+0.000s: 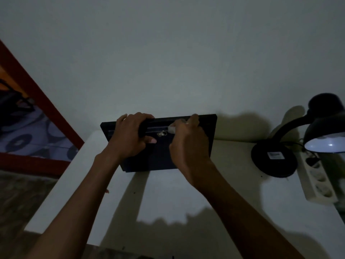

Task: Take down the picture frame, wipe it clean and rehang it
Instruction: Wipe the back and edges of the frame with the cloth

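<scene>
Fingers of the left hand [130, 135] curl over the top edge of the picture frame [209, 131], thumb on its dark back, gripping it. Beside it the right hand [188, 144] pinches a small white cloth or tissue [172, 128] against the upper part of the frame's back, next to a small metal hanger [162, 134]. The frame stands tilted with its back toward the camera, its lower edge resting on the white surface [186, 193] close to the pale wall [168, 62]. To the right on the surface stands a black desk lamp [274, 159], lit, with a white power strip [317, 180] just beside its base. At left, a red-framed bed [46, 101] shows patterned bedding.
</scene>
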`<state>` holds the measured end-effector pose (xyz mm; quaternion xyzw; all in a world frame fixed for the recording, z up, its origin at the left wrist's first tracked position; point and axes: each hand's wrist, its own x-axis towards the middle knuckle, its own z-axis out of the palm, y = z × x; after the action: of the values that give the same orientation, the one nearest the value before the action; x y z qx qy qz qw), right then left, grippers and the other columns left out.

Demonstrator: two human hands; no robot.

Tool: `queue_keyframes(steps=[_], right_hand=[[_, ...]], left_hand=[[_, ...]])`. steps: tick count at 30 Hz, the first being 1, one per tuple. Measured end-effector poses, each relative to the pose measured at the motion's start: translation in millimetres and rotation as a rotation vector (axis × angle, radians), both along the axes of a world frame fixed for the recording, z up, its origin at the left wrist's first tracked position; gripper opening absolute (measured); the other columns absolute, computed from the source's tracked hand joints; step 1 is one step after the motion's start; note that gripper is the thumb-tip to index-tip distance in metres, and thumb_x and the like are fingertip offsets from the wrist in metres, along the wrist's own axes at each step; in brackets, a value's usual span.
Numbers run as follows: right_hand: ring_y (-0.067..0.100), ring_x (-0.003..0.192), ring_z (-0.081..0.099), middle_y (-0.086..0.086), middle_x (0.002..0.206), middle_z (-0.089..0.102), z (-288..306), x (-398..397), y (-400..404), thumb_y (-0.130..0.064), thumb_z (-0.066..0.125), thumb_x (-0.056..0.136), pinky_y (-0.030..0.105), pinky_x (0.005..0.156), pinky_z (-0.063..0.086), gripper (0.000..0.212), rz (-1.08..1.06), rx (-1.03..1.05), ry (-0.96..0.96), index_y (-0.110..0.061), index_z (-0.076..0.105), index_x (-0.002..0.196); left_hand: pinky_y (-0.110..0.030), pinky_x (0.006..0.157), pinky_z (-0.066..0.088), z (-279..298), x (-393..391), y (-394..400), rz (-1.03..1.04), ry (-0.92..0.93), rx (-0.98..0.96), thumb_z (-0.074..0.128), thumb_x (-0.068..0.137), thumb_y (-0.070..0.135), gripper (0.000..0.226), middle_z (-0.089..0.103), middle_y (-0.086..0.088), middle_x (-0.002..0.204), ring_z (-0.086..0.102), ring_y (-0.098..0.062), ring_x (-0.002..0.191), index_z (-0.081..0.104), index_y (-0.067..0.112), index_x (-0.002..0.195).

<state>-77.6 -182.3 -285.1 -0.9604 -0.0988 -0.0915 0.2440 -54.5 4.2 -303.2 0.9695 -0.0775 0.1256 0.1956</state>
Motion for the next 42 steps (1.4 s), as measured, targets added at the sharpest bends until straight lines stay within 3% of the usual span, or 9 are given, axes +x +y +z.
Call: queue_keyframes(steps=[11,17,20,23,25,30,33,37,42], right_hand=[[0.029,0.1,0.058,0.011,0.129,0.039,2.4,18.9,-79.0,-0.007,0.059,0.09,0.033,0.086,0.05,0.035,-0.054,0.13,0.069,-0.019,0.063,0.122],[0.027,0.112,0.053,0.013,0.14,0.042,1.4,26.6,-114.5,-0.011,0.056,0.091,0.033,0.09,0.045,0.04,-0.138,0.077,0.126,-0.018,0.059,0.13],[0.029,0.1,0.058,0.013,0.131,0.041,2.1,19.4,-122.6,-0.008,0.057,0.09,0.029,0.083,0.043,0.04,-0.165,0.165,0.078,-0.017,0.059,0.129],[0.01,0.078,0.048,0.003,0.114,0.041,6.4,9.3,-104.6,-0.002,0.056,0.085,0.016,0.074,0.035,0.042,-0.06,0.222,-0.022,-0.02,0.063,0.123],[0.0,0.077,0.037,0.001,0.116,0.046,10.1,5.0,-84.3,-0.001,0.055,0.086,0.01,0.071,0.032,0.044,0.06,0.209,-0.057,-0.021,0.064,0.124],[0.02,0.094,0.057,0.008,0.124,0.045,24.9,-4.2,-33.5,-0.007,0.06,0.09,0.03,0.086,0.05,0.033,0.203,0.219,0.013,-0.014,0.062,0.122],[0.027,0.102,0.059,0.012,0.13,0.042,31.9,-6.8,-4.1,-0.016,0.061,0.093,0.037,0.088,0.052,0.035,0.2,0.053,0.095,-0.013,0.058,0.128],[0.025,0.092,0.059,0.012,0.128,0.039,37.9,-16.8,32.6,-0.022,0.06,0.091,0.035,0.08,0.054,0.038,0.149,-0.083,0.081,-0.015,0.056,0.127],[0.027,0.098,0.058,0.012,0.131,0.037,28.6,-25.5,80.1,-0.023,0.064,0.089,0.037,0.086,0.054,0.038,0.153,-0.129,0.101,-0.017,0.056,0.126]], left_hand=[[-0.054,0.109,0.031,-1.0,1.9,-7.5,-0.013,-0.004,0.01,0.085,0.071,0.036,0.064,0.063,0.008,0.117,0.057,-0.016,0.108,0.057,0.025,0.127],[-0.053,0.112,0.027,-0.6,5.4,-16.0,-0.004,0.011,0.014,0.085,0.071,0.037,0.063,0.06,0.012,0.114,0.056,-0.014,0.108,0.056,0.028,0.126],[-0.051,0.116,0.023,-0.8,4.0,-15.6,0.002,0.013,0.0,0.085,0.07,0.039,0.066,0.061,0.011,0.117,0.055,-0.014,0.111,0.055,0.029,0.128],[-0.048,0.119,0.019,2.9,0.4,-15.0,-0.022,0.018,-0.015,0.085,0.071,0.041,0.069,0.061,0.008,0.117,0.055,-0.014,0.112,0.054,0.03,0.132],[-0.05,0.118,0.023,4.9,-3.4,-8.6,-0.016,0.014,0.011,0.084,0.071,0.046,0.072,0.062,0.007,0.119,0.056,-0.015,0.113,0.053,0.03,0.134],[-0.056,0.107,0.033,-4.6,-27.1,35.6,0.104,-0.025,0.131,0.072,0.069,0.069,0.072,0.061,0.011,0.119,0.054,-0.017,0.114,0.05,0.038,0.131],[-0.047,0.098,0.047,-14.5,-35.4,60.0,0.056,-0.065,-0.049,0.075,0.073,0.062,0.069,0.06,0.009,0.12,0.055,-0.014,0.109,0.052,0.036,0.133],[-0.03,0.095,0.051,-21.8,-34.5,67.1,0.017,-0.078,-0.314,0.077,0.07,0.057,0.071,0.057,0.012,0.119,0.055,-0.004,0.108,0.055,0.032,0.133],[-0.03,0.092,0.054,-26.5,-29.4,73.7,-0.014,-0.094,-0.439,0.087,0.066,0.04,0.065,0.059,0.014,0.113,0.057,-0.004,0.106,0.06,0.024,0.123]])
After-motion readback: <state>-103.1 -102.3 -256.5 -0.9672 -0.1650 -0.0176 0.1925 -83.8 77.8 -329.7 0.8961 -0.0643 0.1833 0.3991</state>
